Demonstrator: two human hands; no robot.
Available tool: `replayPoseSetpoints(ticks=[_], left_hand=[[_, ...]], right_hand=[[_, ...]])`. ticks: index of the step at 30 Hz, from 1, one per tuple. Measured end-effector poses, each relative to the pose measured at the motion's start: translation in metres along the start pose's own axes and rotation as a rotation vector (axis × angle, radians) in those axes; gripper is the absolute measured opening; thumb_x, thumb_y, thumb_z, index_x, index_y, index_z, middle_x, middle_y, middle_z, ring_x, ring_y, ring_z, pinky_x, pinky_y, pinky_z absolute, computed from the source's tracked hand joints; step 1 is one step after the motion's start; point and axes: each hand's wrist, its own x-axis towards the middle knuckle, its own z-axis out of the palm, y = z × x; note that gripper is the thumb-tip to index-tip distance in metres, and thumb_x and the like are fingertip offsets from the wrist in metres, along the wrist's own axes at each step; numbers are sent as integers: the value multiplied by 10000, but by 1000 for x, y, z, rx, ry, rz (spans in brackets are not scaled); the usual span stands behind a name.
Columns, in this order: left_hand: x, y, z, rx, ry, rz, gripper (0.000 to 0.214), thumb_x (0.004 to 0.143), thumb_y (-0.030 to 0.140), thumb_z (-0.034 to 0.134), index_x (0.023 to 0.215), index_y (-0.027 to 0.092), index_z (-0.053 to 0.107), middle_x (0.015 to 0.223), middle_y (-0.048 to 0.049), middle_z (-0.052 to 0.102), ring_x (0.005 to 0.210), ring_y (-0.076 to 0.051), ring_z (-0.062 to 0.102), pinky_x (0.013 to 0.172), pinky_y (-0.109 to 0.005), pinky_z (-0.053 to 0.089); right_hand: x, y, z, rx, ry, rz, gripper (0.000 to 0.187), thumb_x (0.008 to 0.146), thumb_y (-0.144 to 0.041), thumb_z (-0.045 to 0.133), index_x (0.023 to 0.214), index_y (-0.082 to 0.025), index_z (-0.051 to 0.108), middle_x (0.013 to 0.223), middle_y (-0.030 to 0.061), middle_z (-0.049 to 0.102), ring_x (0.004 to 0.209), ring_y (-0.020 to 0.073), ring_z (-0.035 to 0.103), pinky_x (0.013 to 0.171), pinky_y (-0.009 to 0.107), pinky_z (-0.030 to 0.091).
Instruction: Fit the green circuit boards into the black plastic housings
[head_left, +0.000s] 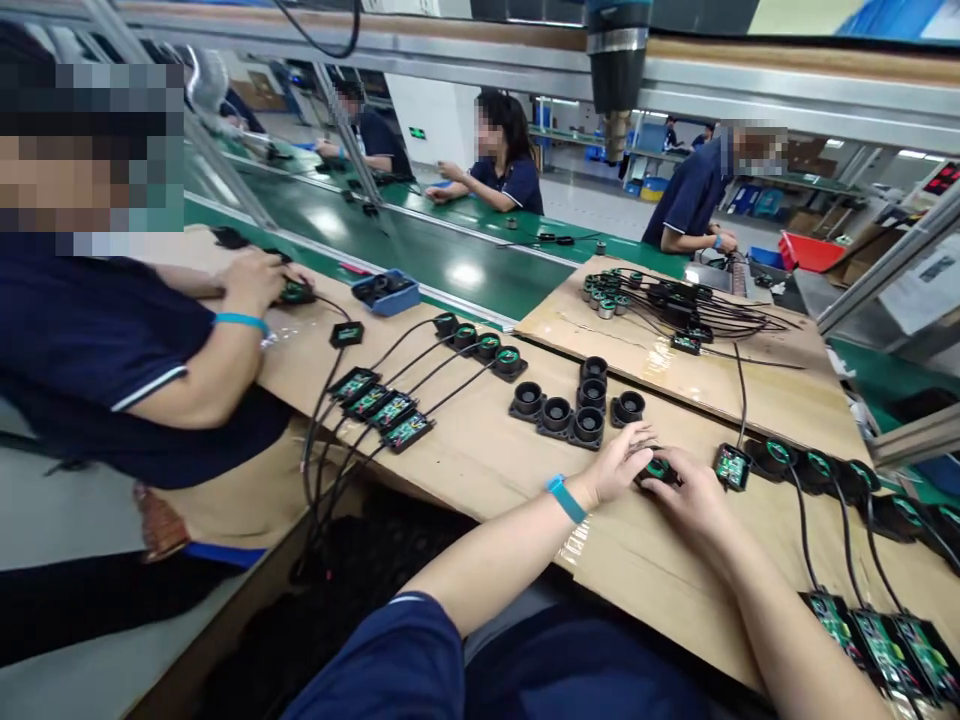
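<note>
Both of my hands are closed around a black round housing with a green circuit board inside (657,468), low over the cardboard-covered bench. My left hand (621,465), with a teal wristband, grips its left side. From the right, my right hand (696,490) curls its fingers around the same housing. Just beyond my left hand stands a black square-flanged cup (627,407), with several more such cups (556,413) grouped to its left. A black box with an exposed green board (732,466) lies right of my right hand, a cable rising from it.
Cabled housings (819,466) and open board boxes (889,645) line the right side. More cabled boxes (388,408) lie left, near a co-worker's hands (255,280). A blue bin (387,292) stands behind them. A power screwdriver (616,80) hangs overhead. Wired parts (682,300) pile up beyond.
</note>
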Motion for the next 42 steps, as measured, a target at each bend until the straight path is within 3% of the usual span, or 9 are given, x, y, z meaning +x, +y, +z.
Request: replayPoseSetpoints(ticks=[8,12,16,20,26,30,33,36,42], left_hand=[[-18,18,-1,223,269,321,685,973,705,379,1357,153,509,1331,-202,620,1245,-305,624,1094,-515,505],[-16,13,-5,258,326,390,606,1005,652,349,1297,158,546,1245,-172,639,1142,-282,661,1006,-491,554],[-16,11,-4,310,362,371,625,1007,664,283,1258,163,559,1199,-158,633,1093,-270,660,969,-471,560],[-16,14,-6,456,391,352,655,1001,678,210,1203,166,564,1163,-157,626,1050,-265,652,905,-443,570],[-13,14,-9,706,118,342,672,971,715,322,1264,160,561,1225,-172,624,1129,-297,623,957,-460,542],[-13,25,2,978,-32,152,671,911,759,429,1173,168,609,1205,-187,662,1152,-360,628,1011,-517,508],[-6,44,14,1217,-113,-150,634,927,746,371,993,172,632,978,-193,706,956,-390,692,826,-511,551],[8,60,24,1335,-225,-333,612,888,746,443,940,166,630,889,-208,717,858,-418,709,716,-487,545],[0,76,15,1131,-351,-252,142,764,252,661,884,180,638,854,-112,727,784,-277,697,713,-351,529]], right_hand=[[-15,-41,7,-126,312,149,295,877,-358,730,1134,-216,758,1135,132,749,1004,268,737,919,409,610],[-20,-51,15,-92,189,221,226,866,-310,742,1057,-193,771,1046,122,751,940,237,737,879,355,613],[-22,-58,17,-74,315,241,292,903,-342,716,1149,-187,740,1175,133,718,1078,238,703,980,351,573],[-20,-61,27,-85,118,336,267,885,-304,740,1116,-171,748,1107,126,720,995,235,718,920,338,584],[-17,-46,-19,-133,-47,322,565,880,-545,740,1317,-195,664,1350,163,654,1276,300,592,1106,478,440],[-39,-26,-52,-324,-151,499,496,983,-551,591,1314,-187,658,1495,203,526,1423,361,425,1128,624,340],[-62,-29,-44,-383,-223,526,517,972,-567,595,1247,-139,685,1495,224,497,1445,397,361,1138,628,337],[-79,-52,-20,-368,-154,464,542,977,-582,568,1249,-127,682,1383,215,574,1397,392,400,1127,593,392],[-91,-98,-6,-221,-68,258,475,957,-526,626,1219,-137,698,1193,199,690,1213,372,582,1061,593,490]])
